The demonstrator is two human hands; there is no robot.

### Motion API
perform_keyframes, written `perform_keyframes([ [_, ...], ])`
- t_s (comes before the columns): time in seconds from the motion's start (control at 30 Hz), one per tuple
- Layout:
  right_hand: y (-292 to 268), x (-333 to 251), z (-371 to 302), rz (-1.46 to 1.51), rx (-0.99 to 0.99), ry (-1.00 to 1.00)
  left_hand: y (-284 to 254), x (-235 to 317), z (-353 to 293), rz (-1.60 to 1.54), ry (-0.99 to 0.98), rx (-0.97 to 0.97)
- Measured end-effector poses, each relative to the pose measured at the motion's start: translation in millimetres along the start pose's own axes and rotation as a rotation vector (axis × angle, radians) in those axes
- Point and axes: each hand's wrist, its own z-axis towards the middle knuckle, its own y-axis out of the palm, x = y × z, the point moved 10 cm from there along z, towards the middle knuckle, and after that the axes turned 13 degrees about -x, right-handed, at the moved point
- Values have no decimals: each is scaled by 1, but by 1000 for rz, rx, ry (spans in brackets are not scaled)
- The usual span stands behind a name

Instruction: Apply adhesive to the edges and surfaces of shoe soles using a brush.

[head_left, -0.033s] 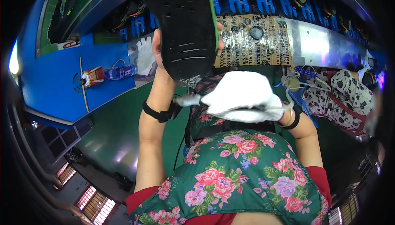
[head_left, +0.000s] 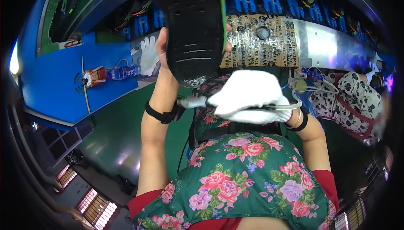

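Observation:
My left hand (head_left: 162, 47) grips a black shoe sole (head_left: 194, 40) from behind, its thumb on the left edge and fingertips round the right. The sole's underside faces me, with a few pale grooves, a shiny patch at the lower end and a green and orange right edge. Below and to the right, my right hand (head_left: 250, 95) wears a white knit glove and is closed round a slim tool with a pale handle (head_left: 284, 107). The tool's grey tip (head_left: 194, 103) is blurred and points left, just under the sole; I cannot make out its exact kind.
On the blue table (head_left: 50, 87) at left lie a plastic bottle (head_left: 124, 73), a red packet (head_left: 96, 75), a thin stick (head_left: 86, 97) and a white glove (head_left: 149, 55). Ahead runs a taped cardboard ledge (head_left: 244, 51) before blue racks (head_left: 271, 2). Another person's patterned clothing (head_left: 353, 93) shows at right.
The sole and my left hand have shifted slightly right. My gloved right hand has risen a little and turned, so more of the tool's handle shows.

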Motion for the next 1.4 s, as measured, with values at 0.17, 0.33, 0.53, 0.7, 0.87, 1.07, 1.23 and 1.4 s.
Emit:
perform_keyframes([
  [0.17, 8, -18, 5, -459, -93, -112, -47, 12, -42, 76, -71, 460],
  [0.33, -3, -10, 6, -160, -2, -60, -78, 27, -66, 368, -186, 577],
  [0.53, -19, 32, 1, 377, 149, 182, -55, -8, -57, -138, 16, 447],
  [0.7, -71, 11, 19, -351, 304, 191, -49, -47, -69, -316, 67, 529],
  [0.87, -62, 1, 26, -420, 236, 77, -26, -41, -70, -283, 153, 352],
  [1.07, -83, 52, -43, 674, 789, 199, 49, 39, -58, 190, 86, 27],
  [1.23, -70, 75, -59, 617, 819, 289, 89, 204, -8, 231, 134, -251],
  [1.4, -43, 103, -76, 647, 814, 380, 5, 310, -32, -39, 917, 520],
])
